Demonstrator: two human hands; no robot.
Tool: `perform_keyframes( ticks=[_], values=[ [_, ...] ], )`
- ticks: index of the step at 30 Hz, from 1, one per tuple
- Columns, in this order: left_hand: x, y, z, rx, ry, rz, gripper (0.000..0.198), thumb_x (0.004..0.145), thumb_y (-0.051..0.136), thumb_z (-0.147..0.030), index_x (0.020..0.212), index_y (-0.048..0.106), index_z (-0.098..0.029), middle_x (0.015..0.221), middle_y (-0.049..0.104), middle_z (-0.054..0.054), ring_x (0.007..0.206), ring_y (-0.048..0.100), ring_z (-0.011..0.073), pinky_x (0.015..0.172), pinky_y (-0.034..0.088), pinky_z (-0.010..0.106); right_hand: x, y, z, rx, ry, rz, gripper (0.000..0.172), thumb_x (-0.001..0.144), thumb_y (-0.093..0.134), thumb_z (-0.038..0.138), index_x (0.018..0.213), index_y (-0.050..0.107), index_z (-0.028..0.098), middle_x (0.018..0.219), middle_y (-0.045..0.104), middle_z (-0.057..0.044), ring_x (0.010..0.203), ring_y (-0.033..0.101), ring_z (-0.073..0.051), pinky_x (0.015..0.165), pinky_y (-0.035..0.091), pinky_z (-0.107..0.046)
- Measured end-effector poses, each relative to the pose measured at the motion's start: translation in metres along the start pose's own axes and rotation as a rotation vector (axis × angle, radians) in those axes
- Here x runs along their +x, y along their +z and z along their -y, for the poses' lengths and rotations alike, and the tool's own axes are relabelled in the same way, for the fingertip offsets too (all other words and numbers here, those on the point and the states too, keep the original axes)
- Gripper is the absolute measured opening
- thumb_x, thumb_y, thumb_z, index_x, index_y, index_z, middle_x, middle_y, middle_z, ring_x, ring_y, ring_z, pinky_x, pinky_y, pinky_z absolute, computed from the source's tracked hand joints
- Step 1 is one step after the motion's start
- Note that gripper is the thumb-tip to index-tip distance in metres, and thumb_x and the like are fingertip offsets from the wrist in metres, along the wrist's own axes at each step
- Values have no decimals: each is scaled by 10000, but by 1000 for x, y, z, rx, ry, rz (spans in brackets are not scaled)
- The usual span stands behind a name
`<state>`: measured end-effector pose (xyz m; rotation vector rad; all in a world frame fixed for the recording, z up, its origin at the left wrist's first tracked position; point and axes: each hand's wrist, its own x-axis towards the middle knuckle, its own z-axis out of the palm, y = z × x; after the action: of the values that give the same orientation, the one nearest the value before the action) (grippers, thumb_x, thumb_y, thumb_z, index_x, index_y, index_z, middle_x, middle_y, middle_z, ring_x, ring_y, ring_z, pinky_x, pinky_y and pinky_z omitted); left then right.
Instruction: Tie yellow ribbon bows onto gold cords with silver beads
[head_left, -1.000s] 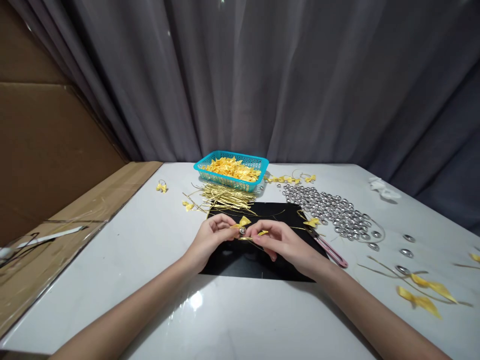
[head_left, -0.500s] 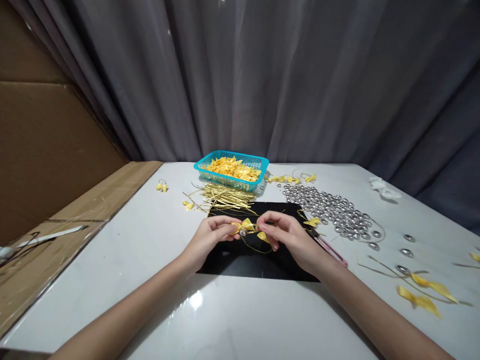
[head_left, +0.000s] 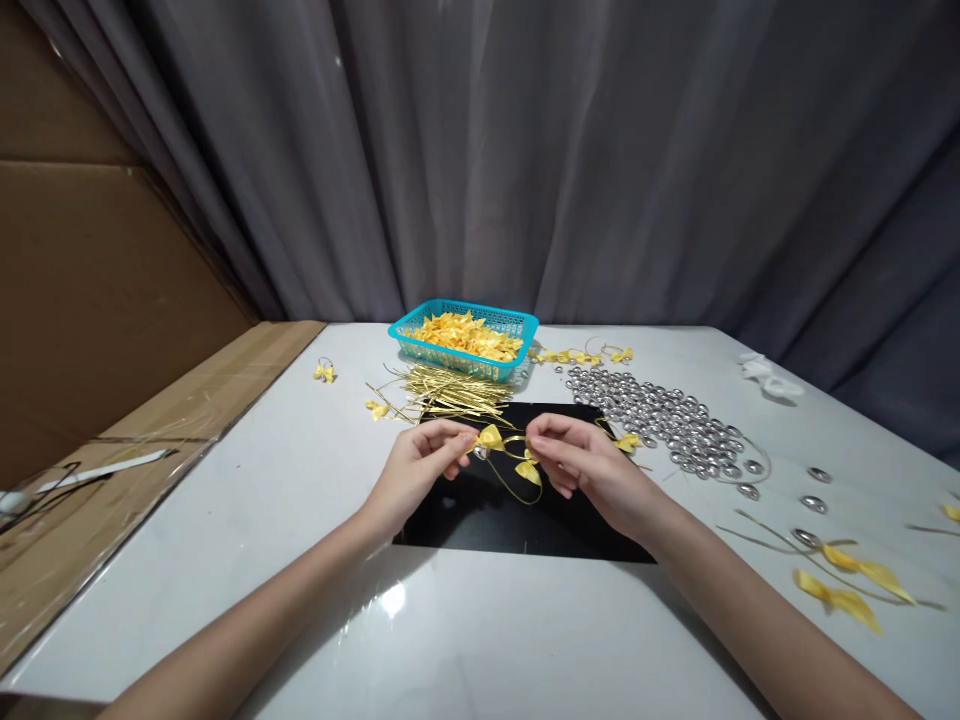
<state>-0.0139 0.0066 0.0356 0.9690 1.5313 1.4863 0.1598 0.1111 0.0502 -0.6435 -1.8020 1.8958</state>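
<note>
Above the black mat (head_left: 480,525), my left hand (head_left: 424,460) pinches a yellow ribbon bow (head_left: 491,437) with a silver bell-like bead (head_left: 481,453) against it. My right hand (head_left: 581,455) is closed on a gold cord (head_left: 516,440) that runs across from that bow. A loop of the cord hangs between the hands, and a second yellow bow (head_left: 529,471) dangles from it near my right fingers. The fingertips partly hide the left end of the first bow and the cord's end.
Behind the mat lie a bundle of gold cords (head_left: 454,390) and a blue basket (head_left: 420,345) of yellow bows. Silver beads (head_left: 667,420) spread to the right. Loose bows with cords (head_left: 840,600) lie at front right; cardboard (head_left: 180,400) borders the left.
My right hand has drawn a little to the right, widening the gap between the hands. The cord shows more of a loop, and the second bow hangs freer.
</note>
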Motion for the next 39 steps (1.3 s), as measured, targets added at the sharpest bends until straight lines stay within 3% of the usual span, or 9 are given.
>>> perform_keyframes(
  ticks=[3,7,11,14,17,23,26,31,39],
  values=[
    [0,0,-2,53,45,-10,175,710,674,-340,759,670,-172,554,566,-24,508,488,95,502,397,221,-2,5,0,-124,-27,-32,301,756,628,451,768,550,161,832,593,-21,451,329,-21,414,312,-188],
    [-2,0,-3,75,84,-2,208,709,668,-372,750,644,-170,536,544,-31,505,481,92,489,377,211,-4,14,-2,-156,-51,-7,331,765,609,480,744,521,162,1136,588,-80,463,347,-7,420,372,-188],
    [-4,2,0,76,93,34,229,720,657,-396,750,626,-171,572,532,-36,510,464,84,482,357,203,-3,21,-11,-114,-70,-85,362,723,639,507,808,563,164,916,609,-42,472,356,-26,414,357,-186],
    [-5,5,3,92,103,31,219,737,643,-387,739,619,-170,620,542,-27,522,435,83,484,343,208,-2,24,-17,-117,-54,-134,395,711,646,529,844,580,163,652,527,18,449,347,-43,416,322,-196],
    [-7,8,5,88,122,13,216,744,637,-383,744,605,-169,686,561,-9,576,452,97,506,361,211,-3,28,-22,-116,-56,-174,412,702,646,554,816,563,167,565,457,45,430,322,-45,406,258,-202],
    [-9,10,7,6,98,26,248,762,614,-418,781,566,-175,729,593,-4,649,566,118,567,438,217,-5,33,-26,-126,-14,-115,372,741,611,531,828,541,176,579,439,41,438,316,-58,414,233,-221],
    [-6,7,8,12,99,-6,236,771,621,-405,803,576,-175,703,615,-12,638,596,117,587,450,218,-4,27,-19,-251,-129,-102,305,757,601,466,743,544,167,720,483,-5,527,364,-73,472,289,-230],
    [-3,3,9,94,140,-55,195,761,649,-352,801,639,-162,716,654,7,641,600,120,602,453,221,-6,21,-4,-420,-169,62,208,797,556,341,698,557,159,669,458,7,530,329,-77,491,274,-233],
    [-8,8,15,107,106,161,168,768,638,-309,799,677,-149,774,707,56,737,645,169,699,491,275,-1,27,-21,-502,-133,-120,194,770,545,324,708,594,146,674,523,-17,505,330,-78,473,268,-232]
  ],
)
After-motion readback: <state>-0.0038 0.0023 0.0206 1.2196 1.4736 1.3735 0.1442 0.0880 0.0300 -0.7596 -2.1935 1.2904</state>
